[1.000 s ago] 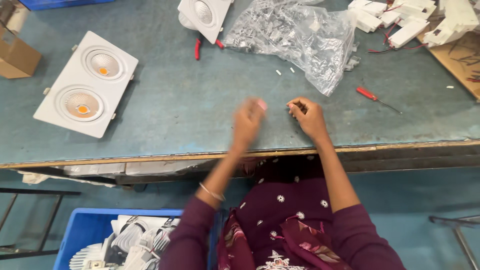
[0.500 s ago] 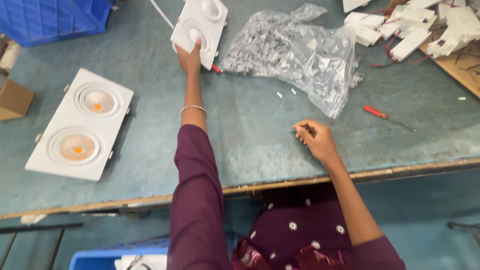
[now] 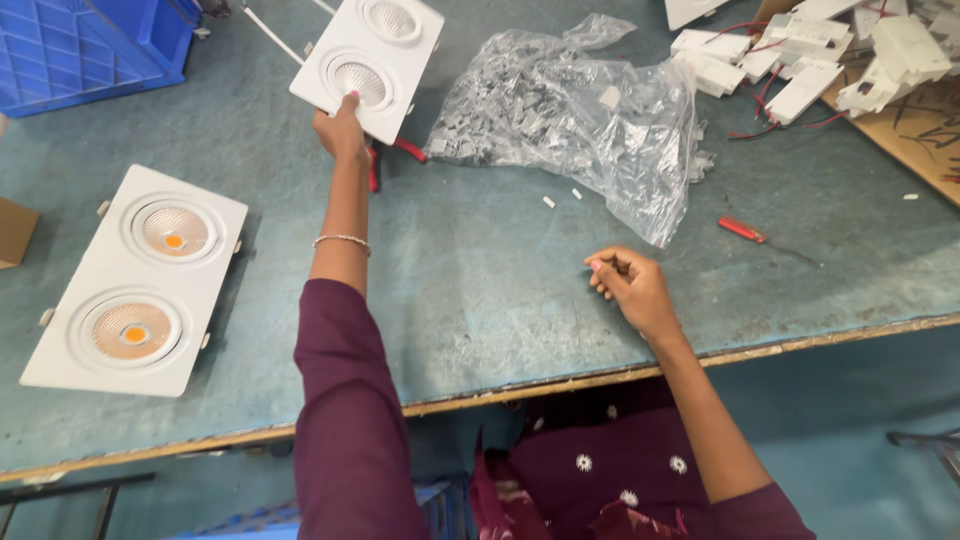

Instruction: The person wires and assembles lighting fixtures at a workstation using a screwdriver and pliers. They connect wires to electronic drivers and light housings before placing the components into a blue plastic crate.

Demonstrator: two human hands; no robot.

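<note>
Overhead, left hand (image 3: 340,128) grips the white twin-lamp fitting (image 3: 368,64); right hand (image 3: 628,285) curls closed, contents hidden.

Head camera — looking steeply down, close over teal worktable (image 3: 480,290)

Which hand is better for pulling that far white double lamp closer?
Probably the left hand: it already grips the edge of the white double lamp. The right hand rests closed near the table's front edge, well away from it.
</note>
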